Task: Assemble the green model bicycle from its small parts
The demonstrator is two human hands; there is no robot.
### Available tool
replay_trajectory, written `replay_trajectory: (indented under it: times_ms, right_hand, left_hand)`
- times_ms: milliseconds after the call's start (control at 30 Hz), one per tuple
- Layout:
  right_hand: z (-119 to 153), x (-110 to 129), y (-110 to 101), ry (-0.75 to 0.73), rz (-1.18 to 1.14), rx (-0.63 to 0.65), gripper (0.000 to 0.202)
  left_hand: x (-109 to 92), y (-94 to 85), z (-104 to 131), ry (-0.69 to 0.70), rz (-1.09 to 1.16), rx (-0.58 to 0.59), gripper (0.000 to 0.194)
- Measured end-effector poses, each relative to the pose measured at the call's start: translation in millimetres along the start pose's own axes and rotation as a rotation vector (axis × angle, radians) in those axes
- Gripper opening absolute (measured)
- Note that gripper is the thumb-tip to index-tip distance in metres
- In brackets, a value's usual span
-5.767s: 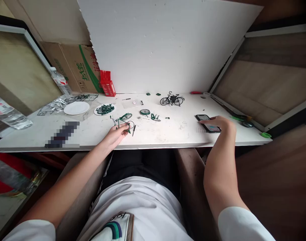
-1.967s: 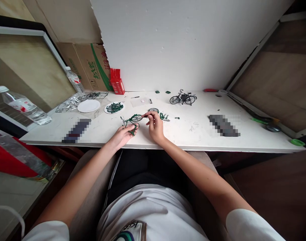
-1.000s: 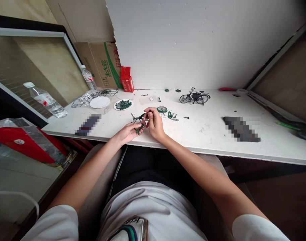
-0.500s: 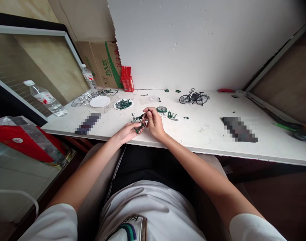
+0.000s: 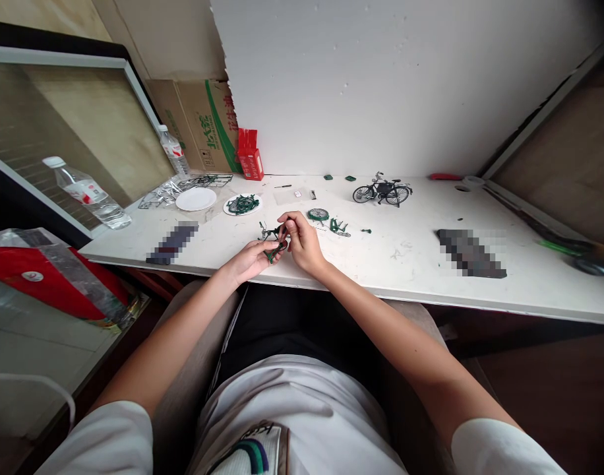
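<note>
Both my hands meet over the front of the white table. My left hand [image 5: 250,260] is closed on a partly built green and black model bicycle [image 5: 271,253], whose handlebar end sticks out beyond the fingers. From the other side my right hand [image 5: 303,243] comes in with bent fingers, pinching at the upper part of the same model bicycle; my fingers hide much of it. Just beyond lie a loose green-rimmed model wheel [image 5: 318,214] and several green parts [image 5: 337,226]. A finished black model bicycle [image 5: 382,190] stands upright farther back to the right.
Green parts fill a white plate [image 5: 254,210]; another white plate [image 5: 196,199] is left of it. Water bottles [image 5: 91,194], a red box [image 5: 250,158] and a carton [image 5: 198,125] stand at the left and back. Two blurred dark objects, left [image 5: 173,243] and right [image 5: 467,254], lie near the front edge.
My right fingers have shifted very slightly at the top of the model bicycle. The view has moved a little; otherwise things stay in place.
</note>
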State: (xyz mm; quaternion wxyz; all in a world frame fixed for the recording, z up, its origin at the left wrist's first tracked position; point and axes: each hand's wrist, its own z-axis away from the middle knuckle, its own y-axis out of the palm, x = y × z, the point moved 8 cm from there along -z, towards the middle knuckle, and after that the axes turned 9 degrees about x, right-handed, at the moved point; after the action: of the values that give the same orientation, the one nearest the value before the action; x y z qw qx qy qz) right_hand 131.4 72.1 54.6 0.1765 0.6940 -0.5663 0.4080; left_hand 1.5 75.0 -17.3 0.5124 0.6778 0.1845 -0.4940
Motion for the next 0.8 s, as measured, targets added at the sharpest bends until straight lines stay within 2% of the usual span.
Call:
replay_trajectory:
  times_ms: [333, 633, 800]
  right_hand:
    - [0, 1, -2, 0.005, 0.059, -0.005, 0.037]
    - [-2, 13, 1, -0.076, 0.250, 0.136, 0.031]
    - [-2, 14, 1, -0.074, 0.294, 0.168, 0.029]
  left_hand:
    - [0, 1.7, 0, 0.005, -0.014, 0.012, 0.012]
    - [-2, 6.4, 1, 0.018, -0.021, 0.013, 0.013]
    - [-1, 6.3, 1, 0.005, -0.036, 0.044, 0.014]
